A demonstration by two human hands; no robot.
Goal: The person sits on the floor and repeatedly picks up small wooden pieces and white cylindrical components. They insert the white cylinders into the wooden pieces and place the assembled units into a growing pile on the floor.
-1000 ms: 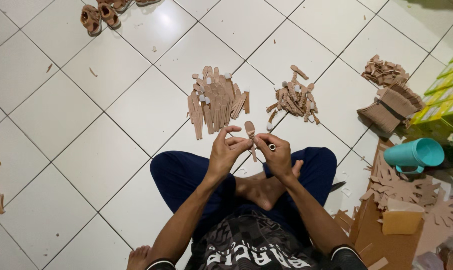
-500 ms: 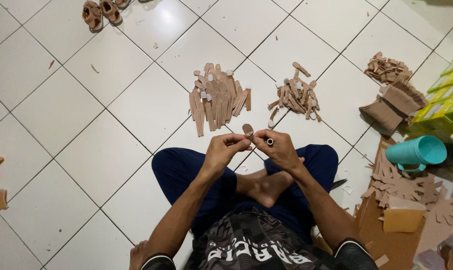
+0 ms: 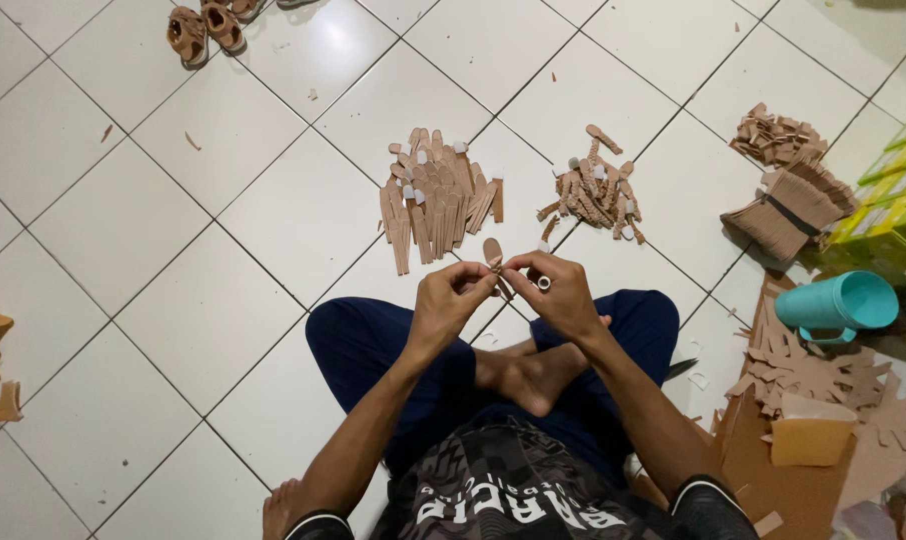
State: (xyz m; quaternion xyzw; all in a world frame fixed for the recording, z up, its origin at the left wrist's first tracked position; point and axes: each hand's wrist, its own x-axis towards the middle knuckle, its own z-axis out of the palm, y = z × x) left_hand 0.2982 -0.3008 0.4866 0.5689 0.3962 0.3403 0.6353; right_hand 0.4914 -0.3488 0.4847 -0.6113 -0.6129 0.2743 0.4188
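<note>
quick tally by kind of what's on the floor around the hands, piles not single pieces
Brown strip piles: 2
Bundled brown stacks: 2
Teal cups: 1
Sandals: 2
Brown strip in hands: 1
Total: 8

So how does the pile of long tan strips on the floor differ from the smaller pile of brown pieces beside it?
The pile of long tan strips is larger and fanned out in rough rows; the smaller pile of brown pieces is a tighter, jumbled heap. The strips look longer and straighter, the pieces shorter and narrower. Both lie on the white tiled floor, ahead of the person's hands, and some pieces in each carry pale tips.
</note>
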